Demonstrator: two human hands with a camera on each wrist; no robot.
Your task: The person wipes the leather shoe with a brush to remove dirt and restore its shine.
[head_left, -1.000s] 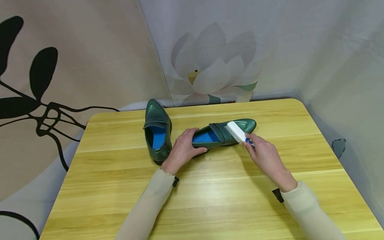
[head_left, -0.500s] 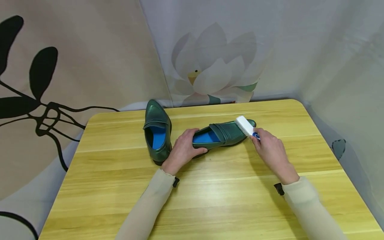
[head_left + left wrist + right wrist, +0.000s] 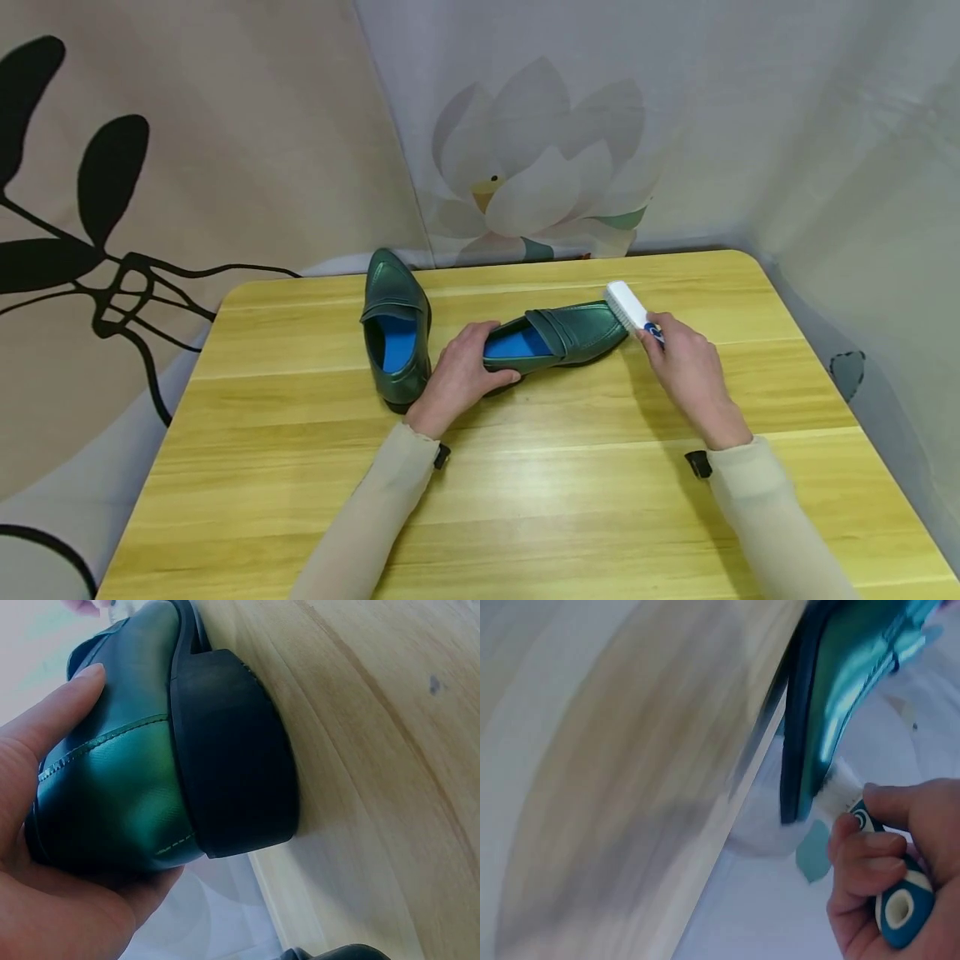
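A green loafer (image 3: 585, 327) with a blue insole lies on the table, its pointed toe to the right. My left hand (image 3: 459, 375) grips it round the heel, and the left wrist view shows thumb and fingers on either side of the heel counter (image 3: 135, 802) above a black heel block. In my right hand (image 3: 686, 367) is a white brush (image 3: 627, 305) with a blue-and-white handle (image 3: 904, 904), fingers curled round it. Its bristles (image 3: 840, 789) are right at the toe tip. The matching loafer (image 3: 395, 329) stands to the left, toe pointing away, close beside my left hand.
The wooden table (image 3: 570, 500) has rounded far corners. Behind it hangs a pale curtain (image 3: 675, 125) with a printed flower, and dark leaf shapes (image 3: 112, 179) are at the left. A black band (image 3: 698, 463) sits at the right wrist.
My right hand has moved the brush rightward along the loafer, from near the strap out to the toe tip. The left hand, the held shoe and the other loafer have stayed put.
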